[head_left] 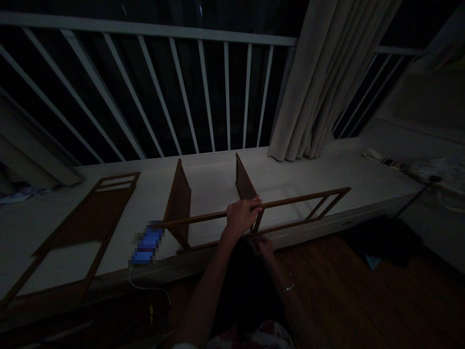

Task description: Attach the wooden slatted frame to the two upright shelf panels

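A brown wooden frame (pixel 305 198) with two upright panels, a left panel (pixel 178 198) and a right panel (pixel 245 177), lies on its side on the white ledge. My left hand (pixel 241 216) is closed round the frame's upper rail, close to a crosspiece. Lower down, my right hand (pixel 265 248) has its fingers pinched together at the lower rail by the ledge's front edge. Whatever those fingers hold is too dark and small to name. Dim light blurs the detail at the joints.
Another flat wooden frame with a panel (pixel 90 208) lies at the left on the ledge (pixel 214 189). A blurred phone (pixel 147 245) with a white cable (pixel 145 287) is beside the frame's left end. White railings (pixel 203 87) and a curtain (pixel 312 92) stand behind; wooden floor (pixel 319 291) is below.
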The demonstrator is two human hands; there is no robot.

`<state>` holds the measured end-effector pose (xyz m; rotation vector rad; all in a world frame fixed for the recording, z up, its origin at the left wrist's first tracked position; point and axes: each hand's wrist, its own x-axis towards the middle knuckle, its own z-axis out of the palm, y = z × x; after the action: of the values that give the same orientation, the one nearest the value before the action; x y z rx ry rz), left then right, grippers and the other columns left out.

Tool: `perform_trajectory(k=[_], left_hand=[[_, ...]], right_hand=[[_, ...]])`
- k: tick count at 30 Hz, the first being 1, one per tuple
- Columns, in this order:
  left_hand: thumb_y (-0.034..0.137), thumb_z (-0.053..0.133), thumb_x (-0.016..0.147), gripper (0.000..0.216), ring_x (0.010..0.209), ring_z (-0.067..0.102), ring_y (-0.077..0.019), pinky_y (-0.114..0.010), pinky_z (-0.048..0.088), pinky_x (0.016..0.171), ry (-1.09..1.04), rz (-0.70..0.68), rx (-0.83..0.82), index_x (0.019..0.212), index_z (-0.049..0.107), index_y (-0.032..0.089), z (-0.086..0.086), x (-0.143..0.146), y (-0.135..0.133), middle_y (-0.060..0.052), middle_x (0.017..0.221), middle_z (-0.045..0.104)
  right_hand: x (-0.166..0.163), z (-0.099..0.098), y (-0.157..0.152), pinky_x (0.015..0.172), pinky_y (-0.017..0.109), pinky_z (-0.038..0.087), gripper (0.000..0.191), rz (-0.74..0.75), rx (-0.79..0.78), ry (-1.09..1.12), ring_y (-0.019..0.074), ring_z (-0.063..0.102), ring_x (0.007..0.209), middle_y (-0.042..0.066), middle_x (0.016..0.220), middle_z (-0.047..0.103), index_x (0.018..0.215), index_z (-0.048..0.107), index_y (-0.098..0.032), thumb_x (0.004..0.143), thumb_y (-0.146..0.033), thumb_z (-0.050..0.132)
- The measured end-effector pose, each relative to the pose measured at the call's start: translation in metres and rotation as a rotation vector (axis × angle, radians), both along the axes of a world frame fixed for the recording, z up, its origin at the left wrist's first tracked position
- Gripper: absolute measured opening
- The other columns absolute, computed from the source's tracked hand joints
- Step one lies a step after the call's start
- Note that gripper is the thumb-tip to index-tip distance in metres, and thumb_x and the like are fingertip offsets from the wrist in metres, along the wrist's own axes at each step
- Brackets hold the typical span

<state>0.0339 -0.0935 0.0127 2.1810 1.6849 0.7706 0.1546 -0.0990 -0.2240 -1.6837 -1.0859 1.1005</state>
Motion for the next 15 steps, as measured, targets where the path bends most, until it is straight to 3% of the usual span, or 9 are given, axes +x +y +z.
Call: perform_trajectory(k=[10,15], left_hand=[[0.038,0.048,0.077,0.026,0.103,0.05,-0.0112,-0.024,0.038,0.084,0.007,0.016,-0.041,0.102,0.054,0.037,0.006,0.002,-0.001,0.012,0.115,0.05],[0.037,0.048,0.077,0.026,0.102,0.05,-0.0111,-0.024,0.039,0.082,0.017,0.021,-0.019,0.102,0.054,0.038,0.004,0.003,-0.001,0.013,0.115,0.051]], right_hand=[[-0.003,0.024,-0.007,0.053,0.023,0.041,0.03,0.053,0.051,-0.21,0.018,0.058,0.061,0.009,0.066,0.065,0.072,0.064,-0.009,0.064,-0.032,0.046],[-0.004,0.024,-0.006,0.056,0.022,0.041,0.027,0.075,0.057,-0.328,0.0175,0.058,0.065,0.01,0.07,0.065,0.076,0.063,-0.011,0.067,-0.028,0.044]])
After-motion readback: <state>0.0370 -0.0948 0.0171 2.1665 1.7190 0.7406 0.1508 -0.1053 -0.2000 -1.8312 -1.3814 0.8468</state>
